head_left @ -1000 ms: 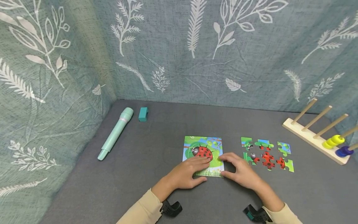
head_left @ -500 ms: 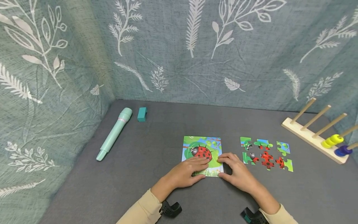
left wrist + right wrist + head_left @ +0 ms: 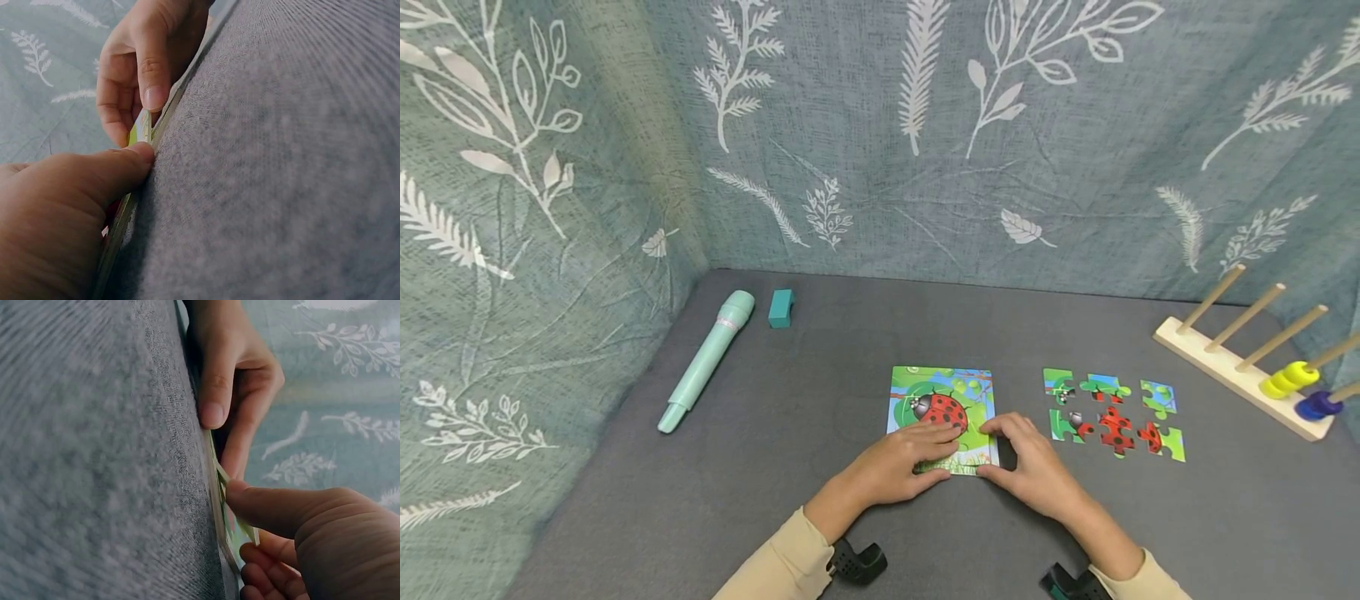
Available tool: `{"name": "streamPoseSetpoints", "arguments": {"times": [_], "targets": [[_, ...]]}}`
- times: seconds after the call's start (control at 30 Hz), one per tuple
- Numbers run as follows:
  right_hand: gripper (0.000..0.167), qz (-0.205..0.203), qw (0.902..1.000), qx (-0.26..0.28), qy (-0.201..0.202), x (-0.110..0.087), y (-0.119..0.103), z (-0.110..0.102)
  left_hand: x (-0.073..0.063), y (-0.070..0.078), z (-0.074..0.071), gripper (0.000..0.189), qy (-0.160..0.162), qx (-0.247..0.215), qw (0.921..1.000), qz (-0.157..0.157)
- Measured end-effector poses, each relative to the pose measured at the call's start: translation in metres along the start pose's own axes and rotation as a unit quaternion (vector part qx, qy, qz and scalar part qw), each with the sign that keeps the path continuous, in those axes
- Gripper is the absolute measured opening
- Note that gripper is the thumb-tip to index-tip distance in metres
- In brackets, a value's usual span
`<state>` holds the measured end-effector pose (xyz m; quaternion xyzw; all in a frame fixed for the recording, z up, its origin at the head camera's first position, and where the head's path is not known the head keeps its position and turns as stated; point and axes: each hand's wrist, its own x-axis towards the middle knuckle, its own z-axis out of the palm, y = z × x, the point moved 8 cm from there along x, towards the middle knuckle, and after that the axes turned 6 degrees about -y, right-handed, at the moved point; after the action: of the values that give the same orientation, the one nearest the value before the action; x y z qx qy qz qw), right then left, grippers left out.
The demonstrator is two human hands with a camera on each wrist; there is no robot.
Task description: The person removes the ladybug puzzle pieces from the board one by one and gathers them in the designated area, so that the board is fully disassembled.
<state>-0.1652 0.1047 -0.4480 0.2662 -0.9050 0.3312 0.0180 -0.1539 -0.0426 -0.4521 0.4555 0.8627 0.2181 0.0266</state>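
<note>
A square ladybug puzzle board (image 3: 904, 396) lies flat in the middle of the table. My left hand (image 3: 898, 462) rests on its lower left part, fingers stretched over the ladybug. In the left wrist view, that thumb (image 3: 125, 169) lies at the board's front edge. My right hand (image 3: 1037, 467) is at the lower right corner, pinching a light-edged puzzle piece (image 3: 253, 532) between thumb and fingers. The right wrist view shows this piece tilted up from the board. Most of it is hidden by the hand.
Several loose puzzle pieces (image 3: 1117, 429) lie in two rows right of the board. Beyond them is a wooden peg stand (image 3: 1225, 364) with yellow and blue rings. At the back left are a mint toy microphone (image 3: 707, 358) and a teal block (image 3: 781, 308). A patterned curtain (image 3: 865, 192) borders the table.
My right hand has shifted slightly left, its fingertips and thumb coming further over the board's lower right corner. The left hand and the board have stayed in place.
</note>
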Motion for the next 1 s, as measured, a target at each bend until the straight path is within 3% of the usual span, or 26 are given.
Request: {"name": "streamPoseSetpoints", "arguments": {"times": [0.63, 1.0], "targets": [[0.042, 0.064, 0.9977, -0.024, 0.001, 0.0005, -0.0034, 0.0008, -0.0019, -0.0018, 0.0028, 0.042, -0.010, -0.022, 0.9997, -0.005], [0.042, 0.069, 0.9975, -0.013, 0.000, -0.0002, -0.0018, -0.0008, -0.0012, -0.0012, 0.0002, 0.040, 0.003, -0.013, 0.9999, -0.007]]}}
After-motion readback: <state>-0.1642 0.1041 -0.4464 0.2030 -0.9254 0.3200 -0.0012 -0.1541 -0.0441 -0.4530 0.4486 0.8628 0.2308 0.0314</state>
